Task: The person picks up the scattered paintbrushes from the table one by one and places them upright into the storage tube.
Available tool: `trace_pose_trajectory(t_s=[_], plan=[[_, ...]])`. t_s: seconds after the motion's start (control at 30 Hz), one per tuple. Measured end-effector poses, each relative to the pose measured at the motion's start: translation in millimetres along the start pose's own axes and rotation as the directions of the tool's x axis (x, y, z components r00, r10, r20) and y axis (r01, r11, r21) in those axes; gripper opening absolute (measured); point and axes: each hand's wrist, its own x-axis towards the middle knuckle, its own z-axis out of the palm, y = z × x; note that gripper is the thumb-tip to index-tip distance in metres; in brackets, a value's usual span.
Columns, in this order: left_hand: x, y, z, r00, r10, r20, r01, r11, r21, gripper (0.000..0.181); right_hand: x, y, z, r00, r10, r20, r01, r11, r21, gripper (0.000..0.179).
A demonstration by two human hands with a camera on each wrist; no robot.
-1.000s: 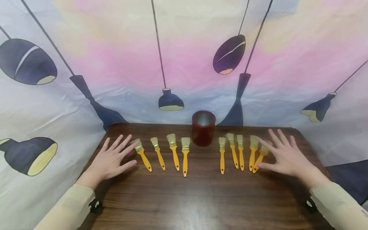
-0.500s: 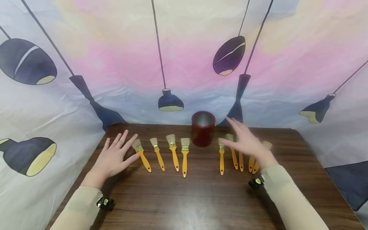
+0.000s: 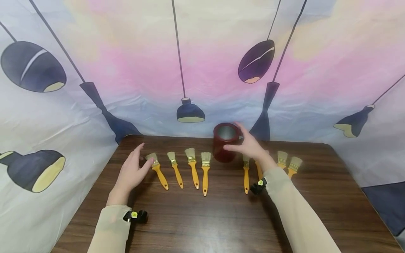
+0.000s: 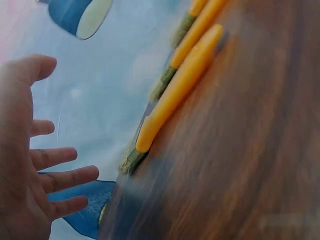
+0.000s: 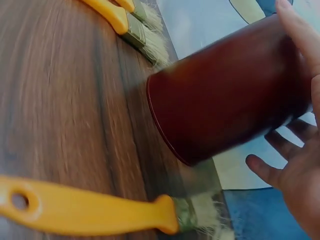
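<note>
In the head view a dark red cylindrical can (image 3: 223, 151), open at the top, stands upright near the table's back edge. My right hand (image 3: 251, 146) is at its right side, thumb across the front and fingers spread behind. In the right wrist view the thumb overlaps the can (image 5: 225, 95), while some fingers (image 5: 265, 170) show apart from its wall; contact is unclear. My left hand (image 3: 131, 172) hovers by the leftmost paintbrush (image 3: 160, 175), fingers extended and holding nothing. The left wrist view shows that hand (image 4: 25, 150) above the table, away from a yellow-handled paintbrush (image 4: 175, 92).
Paintbrushes lie on both sides of the can, including one brush (image 3: 205, 175) left of it and another brush (image 3: 246, 175) right of it. My right forearm partly covers several. Behind the dark wooden table (image 3: 196, 218) hangs a printed cloth (image 3: 142, 70) with lamp drawings.
My right hand has moved left from above the right-hand brushes to the can. My left hand has shifted slightly right and turned on its side. The can and the brushes have stayed in place.
</note>
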Motion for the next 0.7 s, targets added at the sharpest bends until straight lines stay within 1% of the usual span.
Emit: trace_pose_trajectory(t_s=[0.1,0.2,0.33,0.43,0.53,0.7], plan=[[1.5,-1.4,3.5,0.998,-0.042,-0.053,0.037,0.996,-0.084,0.075,3.1,2,6,1.0,0.012,-0.022,-0.011,0.998,0.06,0.111],[2.2,-1.8,5.6,0.993,-0.085,-0.077,0.073,0.987,-0.143,0.073,4.1,3,11,0.999,0.008,-0.041,-0.004,0.995,0.103,0.101],[2.3,-0.4,9.4,0.984,-0.162,-0.072,0.146,0.972,-0.185,0.074,0.5,3,11,0.998,-0.006,-0.057,0.015,0.989,0.149,0.097],[2.4,-1.1,12.0,0.977,-0.205,-0.058,0.189,0.96,-0.206,0.074,-4.3,3,12,0.998,-0.017,-0.067,0.029,0.982,0.188,0.097],[2.5,-1.7,14.1,0.974,-0.222,-0.046,0.207,0.953,-0.221,0.074,-10.7,5,12,0.997,-0.025,-0.075,0.041,0.974,0.222,0.099],[2.3,-1.9,16.9,0.972,-0.23,-0.043,0.216,0.953,-0.214,0.073,-21.6,10,15,0.993,-0.059,-0.105,0.083,0.965,0.247,0.101]])
